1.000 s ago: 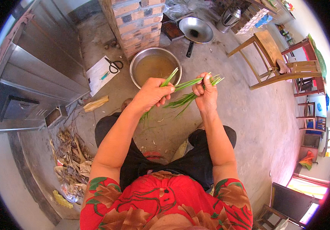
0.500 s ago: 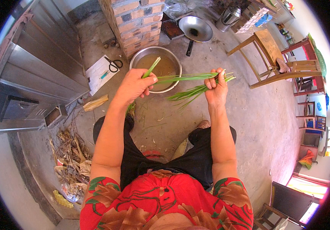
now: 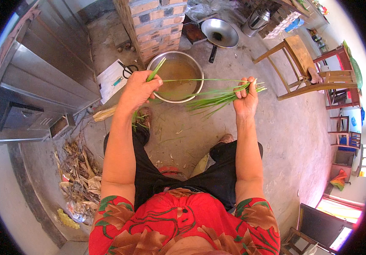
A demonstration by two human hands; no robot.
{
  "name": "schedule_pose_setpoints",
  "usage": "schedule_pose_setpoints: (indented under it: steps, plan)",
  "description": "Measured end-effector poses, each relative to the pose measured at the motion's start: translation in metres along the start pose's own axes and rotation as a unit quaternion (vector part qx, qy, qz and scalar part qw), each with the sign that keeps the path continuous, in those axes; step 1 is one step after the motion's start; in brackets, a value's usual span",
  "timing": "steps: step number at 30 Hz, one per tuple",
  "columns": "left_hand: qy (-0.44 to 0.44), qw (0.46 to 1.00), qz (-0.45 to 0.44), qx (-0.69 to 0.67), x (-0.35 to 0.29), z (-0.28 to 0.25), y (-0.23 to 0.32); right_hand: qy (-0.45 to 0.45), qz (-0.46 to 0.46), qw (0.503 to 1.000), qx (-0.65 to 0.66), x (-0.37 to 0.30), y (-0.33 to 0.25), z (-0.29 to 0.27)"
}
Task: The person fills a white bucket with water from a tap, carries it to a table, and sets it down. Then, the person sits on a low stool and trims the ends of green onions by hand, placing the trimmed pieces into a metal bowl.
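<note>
My left hand [image 3: 137,89] is closed around a bundle of chives [image 3: 156,69], its stalk ends sticking up past the thumb and leaves trailing below the hand. In my right hand [image 3: 246,101], a second bunch of chives [image 3: 217,100] is gripped near its pale ends, the green leaves fanning out leftward. One or more thin leaves stretch taut between the hands. Beyond and partly beneath them is a round metal basin [image 3: 202,73] of murky brownish water. Black-handled scissors [image 3: 128,69] lie on a white sheet [image 3: 106,83] left of the basin.
A brick pillar [image 3: 159,23] rises behind the basin, with a wok [image 3: 220,33] on the floor beside it. Metal cabinets [image 3: 47,76] line the left. Dry husks [image 3: 81,174] lie lower left. A wooden chair [image 3: 297,55] stands at the right.
Both hands have moved apart, the left one slightly leftward and the right one slightly rightward. Fewer leaves now span the space between them.
</note>
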State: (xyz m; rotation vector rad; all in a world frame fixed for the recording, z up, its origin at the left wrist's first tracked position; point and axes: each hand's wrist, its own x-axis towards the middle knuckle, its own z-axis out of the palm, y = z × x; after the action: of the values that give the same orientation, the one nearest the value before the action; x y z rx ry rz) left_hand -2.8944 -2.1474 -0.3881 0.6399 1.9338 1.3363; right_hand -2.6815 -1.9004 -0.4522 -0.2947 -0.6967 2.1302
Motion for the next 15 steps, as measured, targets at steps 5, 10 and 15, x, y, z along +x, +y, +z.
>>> schedule_pose_setpoints:
  steps: [5, 10, 15]
  plan:
    - [0.060, 0.969, 0.011, 0.241, 0.006, -0.017, -0.007, -0.021, 0.018, 1.000, -0.008, -0.001, -0.001, 0.004]
    - [0.192, 0.868, 0.033, 0.457, 0.003, -0.025, -0.012, -0.025, 0.031, 0.999, -0.013, -0.003, 0.001, 0.008]
    - [0.210, 0.875, 0.066, 0.432, 0.003, -0.011, -0.002, -0.023, 0.048, 0.998, -0.044, -0.009, 0.003, 0.016]
